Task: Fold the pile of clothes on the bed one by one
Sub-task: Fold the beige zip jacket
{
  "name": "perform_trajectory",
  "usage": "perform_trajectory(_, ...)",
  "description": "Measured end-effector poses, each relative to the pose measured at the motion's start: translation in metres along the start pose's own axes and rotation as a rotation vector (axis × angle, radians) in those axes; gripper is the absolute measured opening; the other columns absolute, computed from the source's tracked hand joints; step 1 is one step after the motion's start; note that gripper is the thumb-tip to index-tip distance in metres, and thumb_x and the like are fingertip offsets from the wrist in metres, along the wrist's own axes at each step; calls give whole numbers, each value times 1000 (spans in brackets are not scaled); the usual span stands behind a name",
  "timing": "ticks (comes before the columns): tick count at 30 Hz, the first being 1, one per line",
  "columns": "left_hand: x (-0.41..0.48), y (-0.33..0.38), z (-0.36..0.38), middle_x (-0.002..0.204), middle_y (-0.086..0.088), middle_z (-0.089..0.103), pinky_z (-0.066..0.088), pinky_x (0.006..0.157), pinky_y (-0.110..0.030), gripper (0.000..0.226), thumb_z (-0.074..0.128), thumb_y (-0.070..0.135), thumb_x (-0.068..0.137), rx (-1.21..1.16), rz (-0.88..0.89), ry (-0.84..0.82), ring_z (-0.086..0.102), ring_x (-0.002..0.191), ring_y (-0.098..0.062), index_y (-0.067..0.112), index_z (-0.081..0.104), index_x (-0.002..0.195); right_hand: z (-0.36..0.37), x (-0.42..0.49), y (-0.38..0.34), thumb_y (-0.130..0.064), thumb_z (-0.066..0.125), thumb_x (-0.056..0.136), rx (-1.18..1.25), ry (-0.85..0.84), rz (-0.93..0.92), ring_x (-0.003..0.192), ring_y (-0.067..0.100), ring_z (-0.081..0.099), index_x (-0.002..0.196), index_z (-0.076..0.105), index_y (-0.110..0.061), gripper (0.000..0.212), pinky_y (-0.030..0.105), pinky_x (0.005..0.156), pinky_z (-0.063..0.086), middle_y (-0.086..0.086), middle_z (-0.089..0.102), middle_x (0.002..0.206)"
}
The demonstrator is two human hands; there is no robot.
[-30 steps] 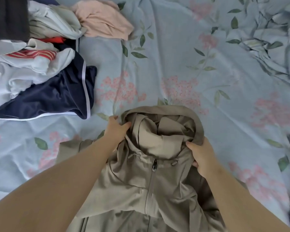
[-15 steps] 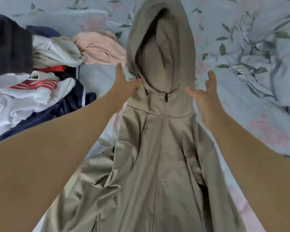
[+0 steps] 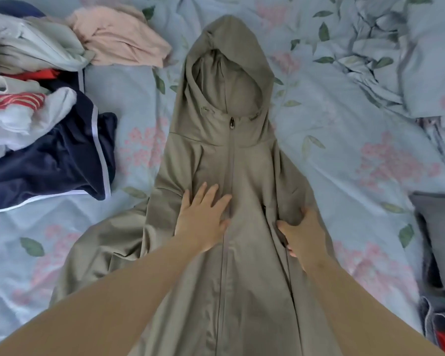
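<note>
Down from mid-air since half a second ago and flat on the bed sheet [image 3: 344, 155] now, zip up: hooded jacket [image 3: 252, 176], hood [image 3: 229, 47] far beyond both hands; pressing just left of the zip, left hand [image 3: 203, 219], released, palm flat, fingers spread; on a side fold, right hand [image 3: 302, 235], fingers bent, clutching or merely pressing impossible to tell; seems thin, light, soft, slippery, prone to slide and crease; best taken at shoulders and cuffs; left sleeve [image 3: 100, 247] splayed outward of the left hand; further left the unfolded pile [image 3: 49, 140], right of the right hand grey clothes [image 3: 439, 235], both apart.
</note>
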State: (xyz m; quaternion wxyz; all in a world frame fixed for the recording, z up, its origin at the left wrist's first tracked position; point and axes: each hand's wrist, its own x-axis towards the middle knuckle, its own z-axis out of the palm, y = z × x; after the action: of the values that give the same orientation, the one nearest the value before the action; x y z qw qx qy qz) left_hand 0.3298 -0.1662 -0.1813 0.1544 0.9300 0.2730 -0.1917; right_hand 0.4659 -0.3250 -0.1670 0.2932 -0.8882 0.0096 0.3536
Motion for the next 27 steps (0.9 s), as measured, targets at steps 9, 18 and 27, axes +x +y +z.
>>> perform_trajectory(9, -15, 45, 30, 159, 4, -12, -7, 115, -48, 66, 24, 60, 94, 26, 35, -20, -15, 145, -23, 38, -6, 149, -23, -7, 27, -17, 39, 96, 118, 251, -92, 76, 35, 61, 88, 43, -19, 9, 50, 73, 54, 13, 63, 83)
perform_trajectory(18, -14, 74, 40, 159, 2, -14, -5, 114, -55, 71, 29, 64, 91, 65, -35, -64, -19, 144, -30, 39, -2, 149, -50, -19, 83, -32, 58, 90, -313, 124, 14, 113, 36, 44, 132, 47, -13, 48, 39, 90, 40, 18, 43, 125)
perform_trajectory(27, -15, 82, 35, 159, 4, -9, -2, 116, -53, 65, 30, 58, 94, 1, -52, -23, -15, 145, -27, 40, 1, 149, -113, 36, 24, -21, 42, 98, 224, 420, -209, 95, 28, 59, 127, 49, -14, 30, 41, 87, 49, 13, 59, 107)
